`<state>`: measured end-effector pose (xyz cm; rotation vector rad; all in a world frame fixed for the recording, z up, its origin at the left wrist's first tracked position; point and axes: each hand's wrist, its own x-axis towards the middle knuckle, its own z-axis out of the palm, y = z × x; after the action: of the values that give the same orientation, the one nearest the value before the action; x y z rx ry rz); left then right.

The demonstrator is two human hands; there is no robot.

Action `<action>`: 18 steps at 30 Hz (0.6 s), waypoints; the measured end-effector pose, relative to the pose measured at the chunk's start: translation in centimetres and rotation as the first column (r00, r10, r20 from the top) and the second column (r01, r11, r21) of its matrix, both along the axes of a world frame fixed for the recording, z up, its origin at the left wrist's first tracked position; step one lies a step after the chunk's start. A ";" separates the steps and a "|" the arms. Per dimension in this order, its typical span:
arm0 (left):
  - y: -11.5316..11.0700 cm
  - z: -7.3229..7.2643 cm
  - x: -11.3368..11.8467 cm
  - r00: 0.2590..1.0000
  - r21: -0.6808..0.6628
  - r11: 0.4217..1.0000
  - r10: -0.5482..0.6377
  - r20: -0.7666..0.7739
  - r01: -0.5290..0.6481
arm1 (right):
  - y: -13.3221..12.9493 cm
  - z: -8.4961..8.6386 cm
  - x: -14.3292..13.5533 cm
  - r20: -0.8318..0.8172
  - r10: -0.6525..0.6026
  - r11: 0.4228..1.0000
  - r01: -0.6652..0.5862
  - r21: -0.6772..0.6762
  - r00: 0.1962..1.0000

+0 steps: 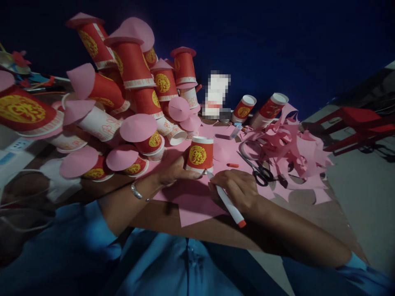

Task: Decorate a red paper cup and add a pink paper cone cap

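In the middle of the head view is a red paper cup (200,153) with a gold emblem and white bands at top and bottom. My left hand (177,170) grips it from the left, thumb along its lower edge. A white marker (228,201) with a red end is pinched in my right hand (237,188), its tip touching or very near the cup's lower white band. Beyond my right hand, a small red marker cap (232,165) lies on pink paper (197,201). Black-handled scissors (262,174) rest to the right of that hand.
Several red and white cups (132,63) topped with pink paper cones (138,127) are piled at the left. Pink paper scraps (290,144) heap up at the right. Two cups (243,109) stand at the back, and a red stool (354,119) is beyond the table (342,218).
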<state>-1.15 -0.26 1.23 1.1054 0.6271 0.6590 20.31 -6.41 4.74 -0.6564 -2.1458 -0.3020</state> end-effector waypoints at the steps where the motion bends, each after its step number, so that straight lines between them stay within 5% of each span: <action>1: 0.0 0.0 0.0 1.000 -0.001 1.000 -0.002 0.002 0.002 | 0.0 0.0 0.0 -0.003 0.002 1.000 -0.002 0.003 1.000; 18: 0.0 -0.1 0.0 0.999 0.001 1.000 0.006 0.034 -0.006 | 0.1 -0.5 0.2 0.004 -0.017 1.000 0.016 0.017 1.000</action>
<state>-1.10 -0.27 1.13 1.0914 0.6011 0.6818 20.50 -6.34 4.28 -0.6649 -2.1403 -0.3298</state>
